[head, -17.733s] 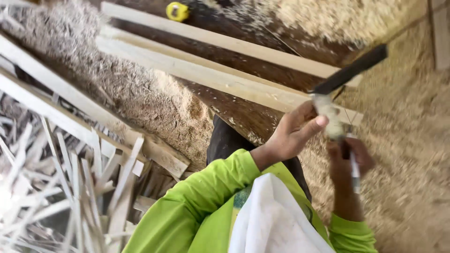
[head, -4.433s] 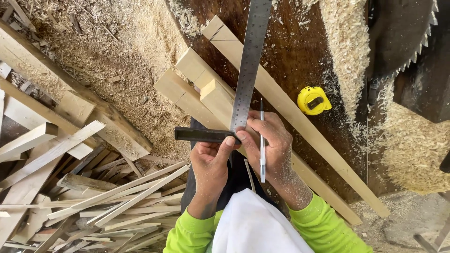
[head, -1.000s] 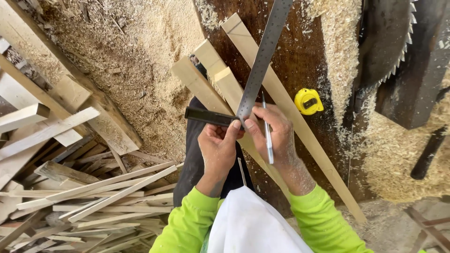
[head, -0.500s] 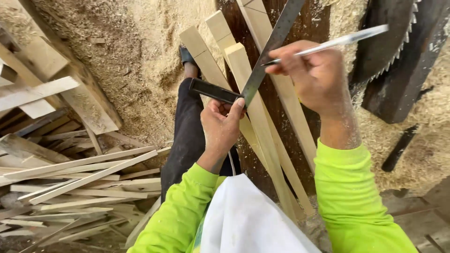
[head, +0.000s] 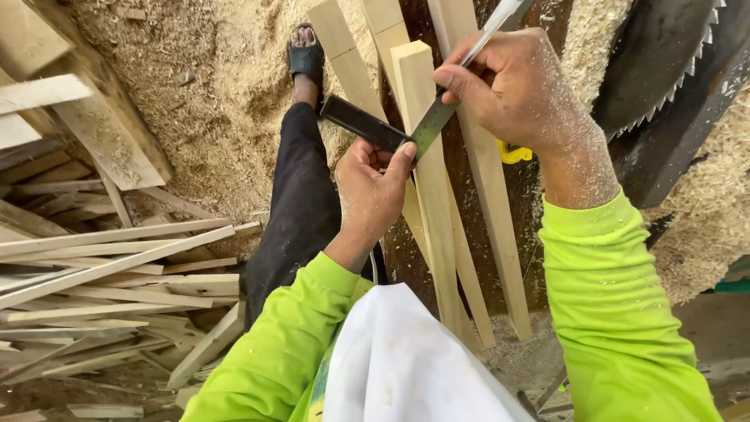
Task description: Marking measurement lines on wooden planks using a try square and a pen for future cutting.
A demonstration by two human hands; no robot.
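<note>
The left hand (head: 371, 191) is closed on the black stock of a try square (head: 367, 125), with the thumb pressed at the corner where the stock meets the steel blade. The right hand (head: 512, 90), dusted with sawdust, is clenched around a pen (head: 492, 27), whose tip is set against the blade's edge, just above the wood. The square is laid across the end of a pale wooden strip (head: 426, 180), the stock being butted against the strip's left edge and the blade slanting up to the right over its face. Further strips (head: 492, 211) are laid beside it on a dark wooden bench (head: 398, 258), all running roughly the same way. A yellow tape measure (head: 516, 154) is partly hidden behind the right wrist. Bright green sleeves (head: 617, 312) are worn on both arms, and a white cloth (head: 406, 359) is seen at the chest. A toothed circular saw blade (head: 664, 55) is seen at the upper right, with heaps of sawdust (head: 703, 219) beside it. A dark trouser leg (head: 293, 203) and a sandalled foot (head: 303, 47) are seen below the bench on a sawdust-covered floor. To the left, a pile of thin offcuts (head: 109, 273) is spread out.
</note>
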